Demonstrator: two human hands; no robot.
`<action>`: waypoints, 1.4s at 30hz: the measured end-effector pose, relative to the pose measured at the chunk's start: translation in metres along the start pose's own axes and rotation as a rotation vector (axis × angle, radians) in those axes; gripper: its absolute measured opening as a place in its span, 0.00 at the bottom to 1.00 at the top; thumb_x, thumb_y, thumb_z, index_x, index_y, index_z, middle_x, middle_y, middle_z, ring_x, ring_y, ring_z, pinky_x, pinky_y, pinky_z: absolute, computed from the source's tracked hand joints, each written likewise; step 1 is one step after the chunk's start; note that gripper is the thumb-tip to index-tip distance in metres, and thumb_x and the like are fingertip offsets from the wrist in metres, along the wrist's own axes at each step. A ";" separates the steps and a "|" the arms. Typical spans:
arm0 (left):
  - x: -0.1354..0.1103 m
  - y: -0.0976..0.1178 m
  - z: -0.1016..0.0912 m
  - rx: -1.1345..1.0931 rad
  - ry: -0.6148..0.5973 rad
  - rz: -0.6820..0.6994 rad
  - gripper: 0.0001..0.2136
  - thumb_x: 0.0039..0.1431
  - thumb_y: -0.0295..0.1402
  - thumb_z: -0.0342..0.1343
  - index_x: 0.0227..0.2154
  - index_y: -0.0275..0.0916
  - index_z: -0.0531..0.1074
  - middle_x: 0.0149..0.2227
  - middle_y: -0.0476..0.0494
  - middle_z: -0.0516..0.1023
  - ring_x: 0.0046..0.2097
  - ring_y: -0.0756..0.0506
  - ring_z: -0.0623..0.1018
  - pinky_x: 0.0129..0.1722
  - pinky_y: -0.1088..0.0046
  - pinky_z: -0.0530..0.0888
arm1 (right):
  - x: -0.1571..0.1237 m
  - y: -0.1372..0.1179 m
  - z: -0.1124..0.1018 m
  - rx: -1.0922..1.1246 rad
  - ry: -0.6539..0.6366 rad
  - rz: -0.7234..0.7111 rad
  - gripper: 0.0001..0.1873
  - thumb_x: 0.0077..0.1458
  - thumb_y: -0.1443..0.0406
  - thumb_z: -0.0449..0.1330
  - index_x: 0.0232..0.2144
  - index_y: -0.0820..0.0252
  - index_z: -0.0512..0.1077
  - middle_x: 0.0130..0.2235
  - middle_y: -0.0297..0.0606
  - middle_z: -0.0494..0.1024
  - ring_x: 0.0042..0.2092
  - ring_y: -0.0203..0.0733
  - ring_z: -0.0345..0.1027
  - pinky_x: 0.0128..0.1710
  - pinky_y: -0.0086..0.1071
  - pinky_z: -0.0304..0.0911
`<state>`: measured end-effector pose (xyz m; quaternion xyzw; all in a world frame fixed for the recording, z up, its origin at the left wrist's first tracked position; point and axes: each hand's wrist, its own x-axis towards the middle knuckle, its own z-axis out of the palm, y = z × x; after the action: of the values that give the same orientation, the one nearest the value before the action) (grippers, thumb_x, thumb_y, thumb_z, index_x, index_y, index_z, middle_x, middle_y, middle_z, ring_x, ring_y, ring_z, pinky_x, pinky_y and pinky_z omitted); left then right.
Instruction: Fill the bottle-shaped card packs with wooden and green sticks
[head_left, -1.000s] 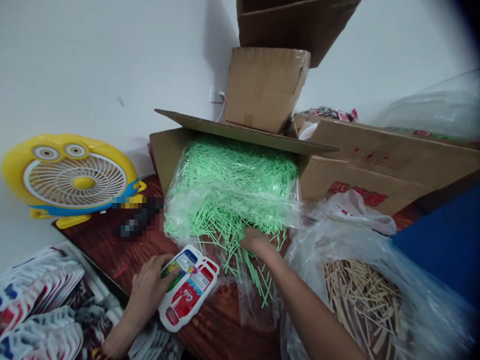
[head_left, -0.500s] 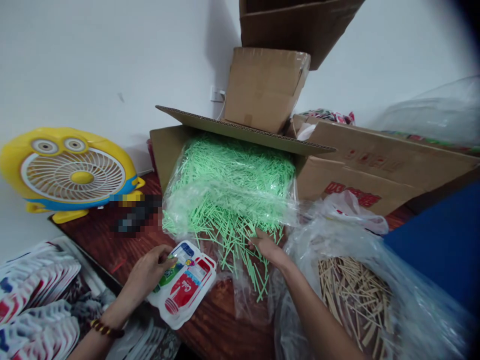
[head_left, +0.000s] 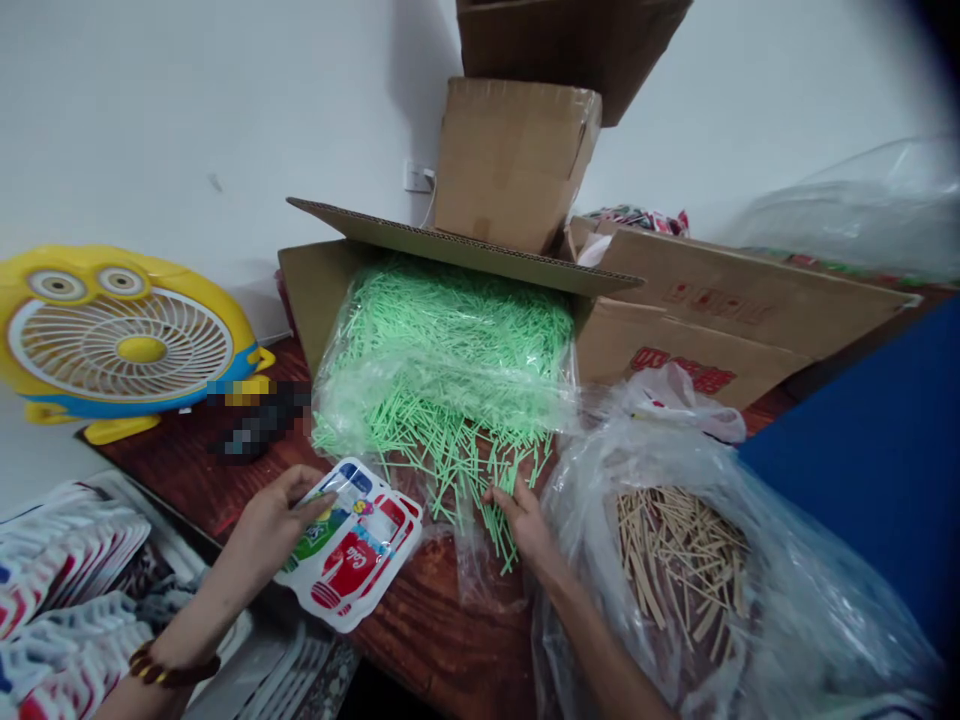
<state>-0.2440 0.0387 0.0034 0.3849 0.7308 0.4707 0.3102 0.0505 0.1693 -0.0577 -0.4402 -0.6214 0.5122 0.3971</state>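
Observation:
My left hand grips the left edge of a white plastic blister pack with cola and green bottle pictures, its thumb on top. A second red-and-white edge shows behind that pack's right side. My right hand is at the front of a heap of thin green sticks, its thumb and fingertips closed on the loose ends. How many sticks are between them cannot be made out. The heap spills from a clear plastic bag inside an open cardboard box.
A plastic bag of brown sticks stands at right, before another carton. Stacked white packs fill the lower left. A yellow fan stands on the dark wooden table. Further cartons rise behind.
The whole view has shifted slightly. The pack in my left hand has tilted, and a second edge now shows behind it. My right hand has drawn down toward the front of the green sticks.

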 end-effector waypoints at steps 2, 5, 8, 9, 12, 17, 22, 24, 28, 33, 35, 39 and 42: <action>-0.010 0.011 0.000 -0.246 -0.088 -0.117 0.19 0.41 0.40 0.67 0.36 0.39 0.71 0.27 0.50 0.81 0.26 0.44 0.79 0.25 0.72 0.75 | -0.005 -0.002 0.001 0.031 0.015 -0.033 0.14 0.53 0.54 0.56 0.35 0.58 0.70 0.35 0.36 0.76 0.40 0.43 0.66 0.48 0.36 0.58; -0.029 0.022 0.005 -0.465 -0.150 -0.226 0.17 0.45 0.37 0.66 0.37 0.39 0.72 0.26 0.50 0.81 0.25 0.45 0.79 0.24 0.73 0.75 | -0.010 -0.004 0.004 0.079 0.010 -0.065 0.14 0.54 0.56 0.56 0.38 0.59 0.70 0.37 0.37 0.76 0.40 0.43 0.66 0.46 0.34 0.59; -0.047 0.028 0.017 -0.615 -0.197 -0.240 0.12 0.48 0.36 0.66 0.34 0.39 0.72 0.29 0.50 0.82 0.27 0.46 0.80 0.27 0.72 0.77 | -0.016 -0.002 0.006 0.020 -0.048 -0.020 0.12 0.55 0.57 0.56 0.37 0.59 0.70 0.34 0.35 0.76 0.37 0.42 0.67 0.42 0.33 0.60; -0.053 0.029 0.023 -0.652 -0.230 -0.250 0.12 0.48 0.35 0.65 0.35 0.40 0.72 0.30 0.49 0.83 0.28 0.46 0.81 0.28 0.72 0.77 | -0.017 -0.001 0.006 -0.010 -0.062 -0.015 0.12 0.56 0.57 0.55 0.37 0.58 0.70 0.34 0.35 0.76 0.37 0.42 0.67 0.41 0.33 0.60; -0.069 0.029 0.039 -0.751 -0.317 -0.301 0.14 0.49 0.34 0.65 0.40 0.40 0.73 0.32 0.47 0.84 0.30 0.43 0.82 0.31 0.68 0.78 | -0.019 -0.001 0.006 -0.057 -0.047 -0.027 0.12 0.57 0.58 0.54 0.39 0.58 0.70 0.37 0.36 0.77 0.40 0.43 0.68 0.44 0.33 0.59; -0.094 0.022 0.058 -0.798 -0.376 -0.401 0.16 0.50 0.36 0.65 0.42 0.40 0.74 0.32 0.45 0.84 0.31 0.40 0.83 0.33 0.65 0.78 | -0.020 0.001 0.004 -0.017 0.030 -0.027 0.15 0.58 0.57 0.54 0.42 0.59 0.70 0.37 0.37 0.78 0.40 0.43 0.69 0.44 0.33 0.59; -0.108 0.024 0.068 -0.827 -0.348 -0.445 0.16 0.48 0.36 0.66 0.40 0.41 0.75 0.32 0.45 0.84 0.32 0.40 0.82 0.35 0.64 0.78 | -0.024 0.005 0.003 -0.036 -0.024 -0.071 0.15 0.58 0.56 0.53 0.36 0.59 0.72 0.36 0.37 0.78 0.38 0.41 0.69 0.43 0.32 0.59; -0.110 0.025 0.072 -0.831 -0.345 -0.444 0.15 0.46 0.36 0.67 0.38 0.40 0.76 0.30 0.45 0.84 0.30 0.40 0.82 0.34 0.64 0.78 | -0.025 0.003 0.003 -0.059 -0.033 -0.068 0.16 0.58 0.55 0.52 0.34 0.60 0.73 0.37 0.38 0.78 0.39 0.42 0.69 0.42 0.32 0.59; -0.112 0.020 0.080 -0.773 -0.370 -0.410 0.11 0.44 0.37 0.68 0.30 0.37 0.76 0.26 0.46 0.82 0.28 0.44 0.80 0.31 0.70 0.76 | -0.022 -0.002 0.001 -0.086 -0.012 -0.024 0.20 0.58 0.51 0.52 0.31 0.59 0.75 0.32 0.37 0.78 0.34 0.42 0.69 0.39 0.33 0.61; -0.113 0.006 0.090 -0.689 -0.460 -0.336 0.12 0.44 0.40 0.68 0.26 0.37 0.74 0.24 0.48 0.80 0.26 0.48 0.77 0.28 0.74 0.72 | -0.012 -0.010 -0.003 -0.143 -0.007 0.024 0.20 0.56 0.51 0.52 0.28 0.60 0.74 0.28 0.37 0.78 0.30 0.42 0.69 0.35 0.33 0.62; -0.114 0.003 0.093 -0.660 -0.480 -0.316 0.13 0.46 0.40 0.67 0.26 0.36 0.74 0.24 0.48 0.80 0.26 0.48 0.76 0.27 0.74 0.71 | -0.007 -0.013 -0.006 -0.158 -0.001 0.022 0.18 0.54 0.51 0.55 0.27 0.59 0.73 0.26 0.37 0.78 0.30 0.42 0.69 0.34 0.33 0.62; -0.114 0.002 0.096 -0.634 -0.497 -0.289 0.12 0.48 0.40 0.65 0.27 0.35 0.73 0.25 0.47 0.79 0.26 0.48 0.76 0.27 0.74 0.70 | 0.002 -0.017 -0.012 -0.167 0.055 0.003 0.15 0.48 0.52 0.59 0.23 0.58 0.71 0.24 0.34 0.76 0.29 0.42 0.67 0.35 0.34 0.61; -0.112 0.000 0.099 -0.628 -0.506 -0.295 0.13 0.48 0.40 0.65 0.27 0.35 0.73 0.25 0.47 0.79 0.26 0.48 0.76 0.27 0.74 0.69 | 0.000 -0.022 -0.014 -0.139 0.086 0.002 0.17 0.50 0.51 0.58 0.23 0.58 0.72 0.25 0.35 0.77 0.30 0.42 0.68 0.37 0.35 0.63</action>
<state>-0.1061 -0.0130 -0.0224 0.2664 0.5002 0.5119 0.6456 0.0603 0.1717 -0.0341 -0.4891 -0.6374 0.4488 0.3912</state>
